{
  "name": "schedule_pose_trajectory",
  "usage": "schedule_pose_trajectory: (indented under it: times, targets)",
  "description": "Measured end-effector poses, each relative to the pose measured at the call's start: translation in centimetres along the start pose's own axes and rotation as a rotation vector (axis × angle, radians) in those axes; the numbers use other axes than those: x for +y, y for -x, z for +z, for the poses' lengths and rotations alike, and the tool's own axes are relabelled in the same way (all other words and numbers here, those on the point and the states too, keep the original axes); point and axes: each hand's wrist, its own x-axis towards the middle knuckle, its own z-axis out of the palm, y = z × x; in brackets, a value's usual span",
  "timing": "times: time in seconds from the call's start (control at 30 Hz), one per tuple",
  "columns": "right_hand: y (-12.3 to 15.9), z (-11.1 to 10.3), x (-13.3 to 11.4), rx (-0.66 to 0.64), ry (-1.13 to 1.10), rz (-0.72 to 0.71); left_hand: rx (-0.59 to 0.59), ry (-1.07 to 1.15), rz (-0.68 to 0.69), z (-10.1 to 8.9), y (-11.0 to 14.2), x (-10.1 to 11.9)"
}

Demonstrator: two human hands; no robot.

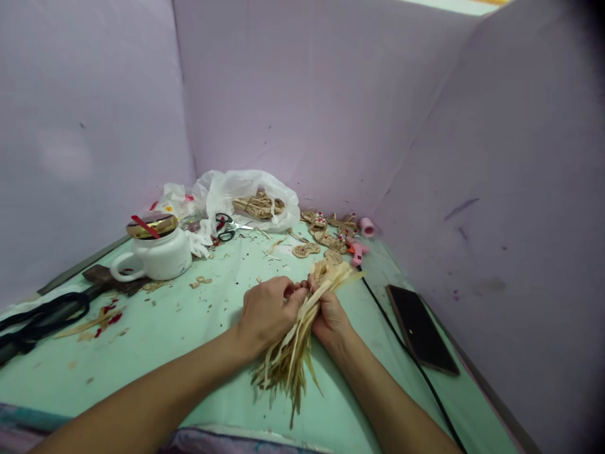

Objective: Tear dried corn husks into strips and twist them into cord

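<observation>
A bundle of pale dried husk strips [289, 358] lies across the middle of the table, its ragged ends fanned toward me and its upper part between my hands. My left hand [270, 310] is closed on the bundle from the left, thumb and fingertips pinched together near its upper part. From the right, my right hand [329, 316] wraps round the same strips, its fingers partly hidden behind them. Just beyond the hands are flat braided husk pieces [306, 250] and a pink glue gun [358, 251].
A white mug [165, 255] with a gold lid stands left. Black-handled scissors [227, 226] lie before a white plastic bag [276, 183] of husk. A phone [420, 328] and a black cable [401, 345] lie right. A hammer [101, 277] rests left. Walls [302, 94] enclose the table [189, 334].
</observation>
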Motion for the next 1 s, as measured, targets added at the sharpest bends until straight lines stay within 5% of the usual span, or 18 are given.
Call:
schedule_pose_trajectory:
  times: [0.13,0.43,0.57,0.7,0.83,1.0]
  targets:
    - [0.0,0.3,0.5,0.005,-0.015,-0.059,0.033,-0.055,0.12,0.2,0.5,0.1]
    - [0.9,0.2,0.8,-0.213,0.056,-0.02,0.04,0.093,-0.069,1.3,-1.1,-1.0]
    - [1.1,0.3,0.7,-0.162,0.099,-0.079,0.0,-0.035,-0.075,0.8,-1.0,-0.4]
    - [0.9,0.2,0.1,-0.095,0.135,0.033,-0.116,-0.074,0.065,-0.1,-0.7,0.1]
    - [1.6,0.8,-0.1,0.023,0.121,-0.232,-0.057,0.233,-0.029,-0.5,-0.9,0.4]
    - [2.5,1.9,-0.1,-0.028,0.166,-0.366,-0.322,0.757,-0.138,0.8,-0.8,0.5]
